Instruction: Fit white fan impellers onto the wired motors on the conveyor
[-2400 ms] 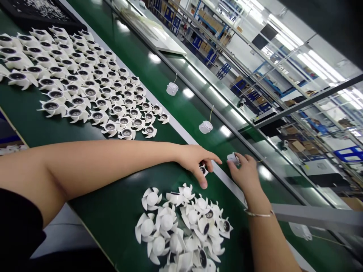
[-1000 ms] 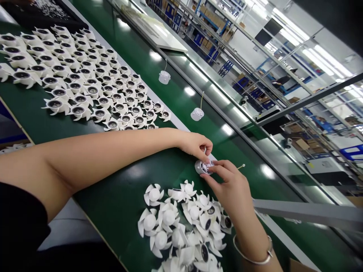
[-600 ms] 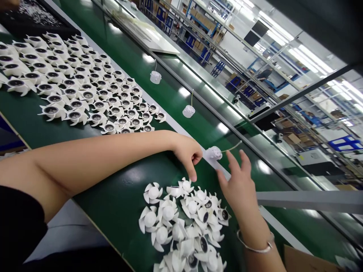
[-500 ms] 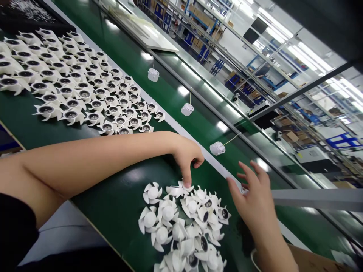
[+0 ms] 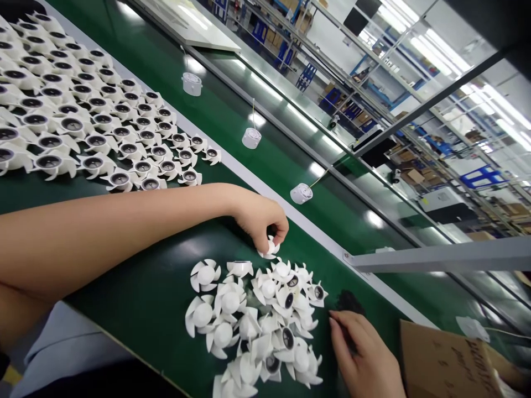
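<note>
My left hand [image 5: 261,221] is closed in a pinch on a small white fan impeller [image 5: 271,249], just beyond the far edge of a loose pile. The pile of white impellers [image 5: 249,323] lies jumbled, some with dark round hubs facing up, others with smooth domes up. My right hand [image 5: 365,354] is low at the right of the pile, close to the green tabletop. Its thumb and forefinger point toward the pile, with a dark gap between them and nothing visible in them. The other fingers are partly hidden.
Rows of impellers [image 5: 99,119], hubs up, cover the left of the table. Beyond a pale rail lies a green conveyor with white cylindrical motor housings [image 5: 251,138] trailing wires. A grey metal bar [image 5: 440,254] crosses at right, above a cardboard box [image 5: 443,359].
My left hand has closed on an impeller and drawn it away from the pile's far edge. My right hand has come down beside the pile. The view has shifted, and the box shows more.
</note>
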Demonstrator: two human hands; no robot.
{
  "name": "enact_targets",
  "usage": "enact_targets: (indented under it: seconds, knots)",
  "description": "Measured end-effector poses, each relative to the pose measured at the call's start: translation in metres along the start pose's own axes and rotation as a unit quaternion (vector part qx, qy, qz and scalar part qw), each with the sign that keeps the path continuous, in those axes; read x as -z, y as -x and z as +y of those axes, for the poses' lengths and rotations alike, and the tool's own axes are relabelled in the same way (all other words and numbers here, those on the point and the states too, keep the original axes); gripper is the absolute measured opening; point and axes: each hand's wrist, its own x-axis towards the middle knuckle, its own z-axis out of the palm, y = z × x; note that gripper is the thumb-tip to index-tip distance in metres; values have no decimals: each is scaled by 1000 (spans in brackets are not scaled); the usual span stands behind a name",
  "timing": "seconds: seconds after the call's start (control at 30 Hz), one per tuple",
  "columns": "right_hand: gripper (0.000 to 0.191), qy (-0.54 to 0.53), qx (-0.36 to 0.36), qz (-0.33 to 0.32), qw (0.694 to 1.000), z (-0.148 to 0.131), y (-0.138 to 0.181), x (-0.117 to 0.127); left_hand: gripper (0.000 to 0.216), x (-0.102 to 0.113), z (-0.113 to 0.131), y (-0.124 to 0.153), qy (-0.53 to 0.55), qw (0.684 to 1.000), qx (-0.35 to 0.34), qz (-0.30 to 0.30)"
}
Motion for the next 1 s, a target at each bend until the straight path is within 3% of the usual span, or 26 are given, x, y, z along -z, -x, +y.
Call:
enact_targets:
  seconds: [0.1,0.17,0.23,0.33,0.47,0.57,0.7,0.87,0.93,1.0]
  knots:
    - [34,71,68,1,995,-3,-3,0,20,-6,-4,-4,-6,993,-68,100]
    - [37,118,122,0,985,-2,-5,1,13,-11,-7,-9,-64,972,-117,195]
    - [40,149,165,-6,975,0,-7,2,20,-17,-9,-13,-141,951,-140,239]
    - [44,169,187,-18,967,1,-9,4,23,-24,-11,-15,-189,942,-164,223]
    - [41,170,180,-15,969,-3,-13,6,14,-28,-11,-12,-150,939,-188,246]
    - [40,177,173,-14,969,-11,-18,5,27,-26,-15,-11,-142,939,-166,266]
    - [35,169,114,-6,979,-17,-23,1,40,-23,-23,-12,-135,953,-119,243]
    - [24,23,-5,-45,999,-4,-35,11,38,-23,-26,-16,-105,968,-83,213]
    - [19,-49,-58,-52,996,-6,-52,17,40,-23,-25,-17,-84,972,-85,203]
    - [15,-114,-68,-55,990,-15,-78,19,41,-24,-25,-17,-62,974,-89,197]
